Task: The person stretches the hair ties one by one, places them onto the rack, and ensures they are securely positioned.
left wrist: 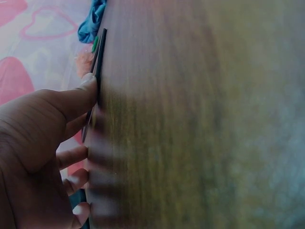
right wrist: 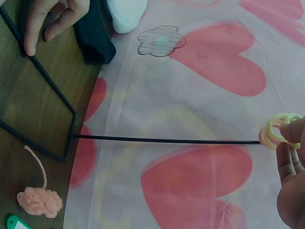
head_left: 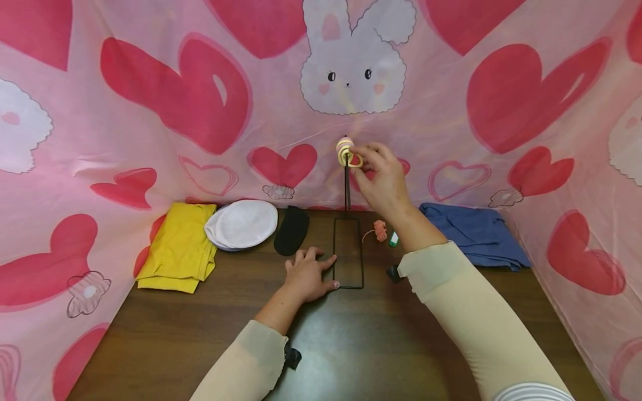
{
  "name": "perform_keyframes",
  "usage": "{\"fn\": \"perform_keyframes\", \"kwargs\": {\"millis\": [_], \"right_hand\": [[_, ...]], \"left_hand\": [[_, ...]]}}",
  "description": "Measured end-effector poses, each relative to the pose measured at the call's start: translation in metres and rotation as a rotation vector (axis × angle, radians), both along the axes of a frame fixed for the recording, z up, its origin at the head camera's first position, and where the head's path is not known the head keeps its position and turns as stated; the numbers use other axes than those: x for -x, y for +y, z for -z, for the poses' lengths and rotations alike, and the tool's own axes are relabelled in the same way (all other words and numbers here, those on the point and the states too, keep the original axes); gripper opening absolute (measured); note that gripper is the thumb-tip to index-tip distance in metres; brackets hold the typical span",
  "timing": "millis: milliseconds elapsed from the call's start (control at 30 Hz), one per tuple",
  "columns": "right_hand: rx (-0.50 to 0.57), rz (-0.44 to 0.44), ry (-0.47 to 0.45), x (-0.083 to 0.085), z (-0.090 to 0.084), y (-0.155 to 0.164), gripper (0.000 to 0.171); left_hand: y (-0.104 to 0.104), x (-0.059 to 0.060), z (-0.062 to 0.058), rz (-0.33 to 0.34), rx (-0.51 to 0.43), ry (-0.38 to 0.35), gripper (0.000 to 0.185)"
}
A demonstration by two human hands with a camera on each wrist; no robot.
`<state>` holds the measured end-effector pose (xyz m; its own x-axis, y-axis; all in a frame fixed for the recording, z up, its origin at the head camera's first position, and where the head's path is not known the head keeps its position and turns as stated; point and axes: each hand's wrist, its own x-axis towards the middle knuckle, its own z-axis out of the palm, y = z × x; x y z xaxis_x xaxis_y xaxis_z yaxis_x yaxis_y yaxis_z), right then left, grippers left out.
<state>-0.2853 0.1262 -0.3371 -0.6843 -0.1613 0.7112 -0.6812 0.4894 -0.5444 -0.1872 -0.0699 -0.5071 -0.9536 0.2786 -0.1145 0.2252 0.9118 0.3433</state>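
Note:
A thin black wire stand [head_left: 347, 189] rises from a rectangular wire base [head_left: 348, 288] lying on the table. At its top are pink and yellow rings or bands [head_left: 344, 147], bunched around the rod's end. My right hand [head_left: 383, 181] pinches a yellow loop of them between thumb and fingers; the right wrist view shows these rings [right wrist: 272, 132] at the rod's end, partly hidden by the fingers. Down on the table, my left hand [head_left: 307, 275] has its fingers spread, thumb and index finger touching the base's near left side. In the left wrist view the thumb presses the base wire [left wrist: 100, 62].
Left of the stand lie a folded yellow cloth [head_left: 178, 245], a white round fabric item [head_left: 246, 224] and a black cloth piece [head_left: 292, 230]. To its right are a coral yarn bundle [head_left: 380, 230], a small green-and-white item [head_left: 393, 239] and a folded blue cloth [head_left: 471, 234]. A heart-patterned pink sheet [head_left: 426, 128] hangs behind.

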Motion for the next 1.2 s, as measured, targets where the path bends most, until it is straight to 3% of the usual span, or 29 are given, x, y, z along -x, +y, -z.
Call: {"fn": "perform_keyframes", "kwargs": {"millis": [500, 1200], "right_hand": [[0.019, -0.014, 0.007, -0.013, 0.019, 0.014, 0.043], [-0.111, -0.023, 0.01, -0.044, 0.05, 0.057, 0.043]], "left_hand": [[-0.001, 0.0, -0.001, -0.003, 0.01, -0.002, 0.071], [0.001, -0.001, -0.002, 0.001, 0.016, 0.006, 0.071]]}}
